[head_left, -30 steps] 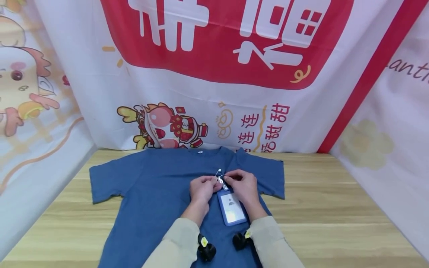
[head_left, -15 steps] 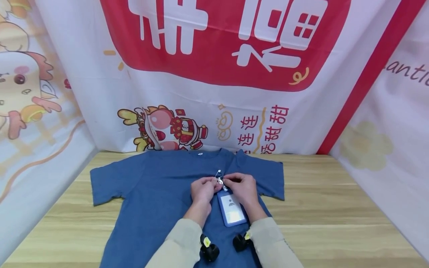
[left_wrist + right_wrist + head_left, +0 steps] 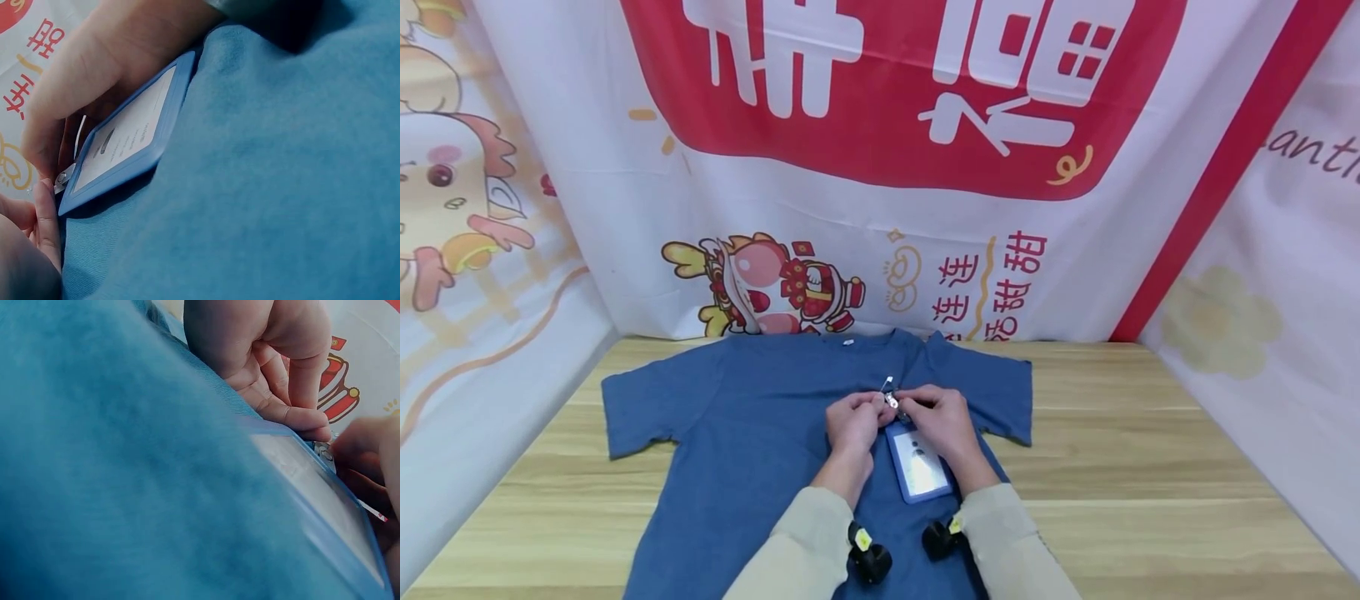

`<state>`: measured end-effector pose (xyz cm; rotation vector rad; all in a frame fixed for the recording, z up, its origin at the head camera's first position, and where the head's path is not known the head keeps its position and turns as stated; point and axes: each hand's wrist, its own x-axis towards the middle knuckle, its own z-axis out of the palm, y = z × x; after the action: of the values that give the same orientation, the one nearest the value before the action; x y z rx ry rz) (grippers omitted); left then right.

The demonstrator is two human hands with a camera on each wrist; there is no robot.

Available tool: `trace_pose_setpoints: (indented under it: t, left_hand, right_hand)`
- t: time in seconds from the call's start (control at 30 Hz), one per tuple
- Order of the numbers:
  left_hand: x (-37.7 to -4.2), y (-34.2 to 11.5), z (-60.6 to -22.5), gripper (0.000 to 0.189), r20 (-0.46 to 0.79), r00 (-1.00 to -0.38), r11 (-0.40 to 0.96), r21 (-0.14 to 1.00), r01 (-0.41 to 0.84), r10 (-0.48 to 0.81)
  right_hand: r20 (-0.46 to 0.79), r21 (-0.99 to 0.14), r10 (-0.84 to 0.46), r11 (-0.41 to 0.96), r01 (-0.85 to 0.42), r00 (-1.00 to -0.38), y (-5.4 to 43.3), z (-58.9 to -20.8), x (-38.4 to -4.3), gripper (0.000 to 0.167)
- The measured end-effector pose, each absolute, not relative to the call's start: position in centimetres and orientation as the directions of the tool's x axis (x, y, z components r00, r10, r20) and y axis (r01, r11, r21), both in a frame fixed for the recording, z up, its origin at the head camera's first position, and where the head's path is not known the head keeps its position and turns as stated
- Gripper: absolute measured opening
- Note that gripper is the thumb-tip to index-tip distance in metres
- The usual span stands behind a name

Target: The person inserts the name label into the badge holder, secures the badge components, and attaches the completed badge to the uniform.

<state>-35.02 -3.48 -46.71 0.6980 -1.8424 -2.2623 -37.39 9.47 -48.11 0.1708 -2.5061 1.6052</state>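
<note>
A blue T-shirt point(image 3: 752, 442) lies spread out, with a blue-framed badge holder point(image 3: 921, 471) on its chest. At the top of the holder is a silver badge clip point(image 3: 891, 401), and an open-looking safety pin point(image 3: 887, 384) sticks up beyond it. My left hand point(image 3: 852, 429) pinches the clip from the left with thumb and finger. My right hand point(image 3: 946, 423) pinches the clip and its strap from the right. Fingertips of both hands meet at the clip point(image 3: 325, 453) in the right wrist view and hide much of it. The card inside the badge holder point(image 3: 125, 140) faces up.
The shirt lies on a light wooden table point(image 3: 1120, 467). A printed cloth backdrop point(image 3: 625, 192) rises behind it, and more cloth walls stand at left and right. Black wrist cameras point(image 3: 868, 562) sit beside both sleeves.
My right fingers have shifted slightly up and left, covering more of the strap below the clip. The left hand stays nearly in place.
</note>
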Motion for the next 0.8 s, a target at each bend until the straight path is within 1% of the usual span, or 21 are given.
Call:
trace_pose_setpoints:
  t: [0.13,0.2,0.27,0.4,0.47,0.57,0.67,0.8]
  left_hand:
    - [-35.05,-3.52,-46.73,0.015,-0.242,-0.886,-0.241,0.958,-0.154,-0.395]
    - [-35.03,-3.55,-46.80,0.015,-0.234,-0.890,-0.247,0.958,-0.143,-0.392]
    - [-35.00,-3.58,-46.92,0.015,-0.222,-0.893,-0.260,0.958,-0.124,-0.391]
    - [-35.04,-3.57,-47.17,0.015,-0.196,-0.901,-0.287,0.954,-0.084,-0.388]
    - [-34.99,-3.61,-47.12,0.016,-0.190,-0.905,-0.287,0.955,-0.080,-0.380]
    - [-34.98,-3.74,-46.99,0.016,-0.188,-0.914,-0.266,0.960,-0.093,-0.360]
    - [-35.11,-3.77,-46.86,0.015,-0.186,-0.919,-0.216,0.970,-0.115,-0.346]
    - [-35.61,-3.55,-46.81,0.015,-0.178,-0.920,-0.162,0.978,-0.128,-0.348]
  right_hand:
    - [0.194,-0.893,-0.040,0.406,-0.194,-0.980,9.58,-48.08,-37.46,0.014]
    - [0.192,-0.895,-0.033,0.404,-0.189,-0.981,9.59,-48.06,-37.44,0.013]
    - [0.189,-0.896,0.011,0.411,-0.168,-0.982,9.58,-47.99,-37.36,0.012]
    - [0.213,-0.890,0.145,0.437,-0.131,-0.966,9.69,-47.83,-37.34,0.010]
    - [0.218,-0.881,0.165,0.457,-0.122,-0.962,9.78,-47.75,-37.32,0.012]
    - [0.199,-0.855,0.104,0.504,-0.121,-0.974,9.85,-47.90,-37.35,0.018]
    - [0.175,-0.822,0.026,0.554,-0.131,-0.984,9.80,-48.19,-37.48,0.019]
    - [0.211,-0.789,-0.024,0.586,-0.185,-0.977,9.95,-48.30,-37.71,0.016]
